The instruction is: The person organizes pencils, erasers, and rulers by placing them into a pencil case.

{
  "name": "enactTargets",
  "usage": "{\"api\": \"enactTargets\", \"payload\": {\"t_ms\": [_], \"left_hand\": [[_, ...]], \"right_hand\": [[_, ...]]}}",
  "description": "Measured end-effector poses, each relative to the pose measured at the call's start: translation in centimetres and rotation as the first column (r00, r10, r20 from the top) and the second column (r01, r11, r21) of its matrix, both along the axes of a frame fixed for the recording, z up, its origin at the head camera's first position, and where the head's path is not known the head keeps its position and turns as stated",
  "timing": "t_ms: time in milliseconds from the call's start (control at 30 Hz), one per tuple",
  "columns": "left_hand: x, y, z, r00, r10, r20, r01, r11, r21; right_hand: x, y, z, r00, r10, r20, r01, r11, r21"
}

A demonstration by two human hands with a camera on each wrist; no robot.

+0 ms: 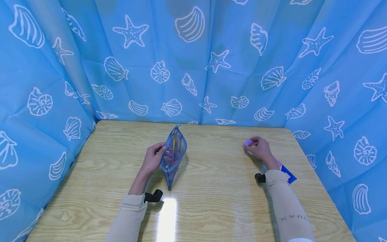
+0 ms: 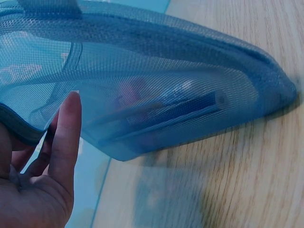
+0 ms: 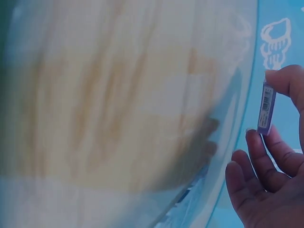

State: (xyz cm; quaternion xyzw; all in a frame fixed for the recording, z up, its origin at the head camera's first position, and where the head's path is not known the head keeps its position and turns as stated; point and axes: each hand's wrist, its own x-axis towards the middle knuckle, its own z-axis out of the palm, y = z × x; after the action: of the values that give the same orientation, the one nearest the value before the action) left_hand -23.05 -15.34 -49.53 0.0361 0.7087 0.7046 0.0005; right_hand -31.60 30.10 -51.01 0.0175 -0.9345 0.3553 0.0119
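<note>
Blue curtain (image 1: pixel 160 43) with white shells and starfish stands behind both hands, and below them lies a wooden table (image 1: pixel 211 201). Left hand (image 1: pixel 153 158) pinches the side edge of a blue mesh pouch (image 1: pixel 171 174), with thumb and fingers closed upon it. Pouch is open at the top; to the right of this grip, inside it, one sees a yellow stick (image 1: pixel 174 144), and through the mesh also a dark blue long object (image 2: pixel 190 110). Well apart from it, right hand (image 1: pixel 261 148) holds a small purple box (image 1: pixel 248 143) between thumb and fingertips; its narrow side carries a barcode label (image 3: pixel 266 107). Nearer to the body than this grip, beside the forearm, lies a blue flat piece (image 1: pixel 289 174), partly covered by the sleeve (image 1: pixel 287 205).
</note>
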Motion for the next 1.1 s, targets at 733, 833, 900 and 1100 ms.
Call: {"api": "enactTargets", "payload": {"t_ms": [733,833,900,1100], "left_hand": [[-0.1,0.2,0.0,1.0,0.008,0.006,-0.008,0.999,-0.032],[0.0,0.2,0.0,1.0,0.008,0.006,-0.008,0.999,-0.035],[0.0,0.2,0.1,1.0,0.008,0.005,-0.008,0.999,-0.035],[0.0,0.3,0.1,1.0,0.01,0.005,-0.01,1.0,-0.023]], "right_hand": [[1.8,-2.8,0.1,0.987,0.156,-0.032,-0.158,0.981,-0.115],[2.0,-3.3,0.0,0.985,0.17,-0.043,-0.174,0.978,-0.114],[2.1,-3.5,0.0,0.983,0.177,-0.045,-0.181,0.976,-0.119],[2.6,-4.0,0.1,0.98,0.198,-0.032,-0.201,0.972,-0.126]]}}
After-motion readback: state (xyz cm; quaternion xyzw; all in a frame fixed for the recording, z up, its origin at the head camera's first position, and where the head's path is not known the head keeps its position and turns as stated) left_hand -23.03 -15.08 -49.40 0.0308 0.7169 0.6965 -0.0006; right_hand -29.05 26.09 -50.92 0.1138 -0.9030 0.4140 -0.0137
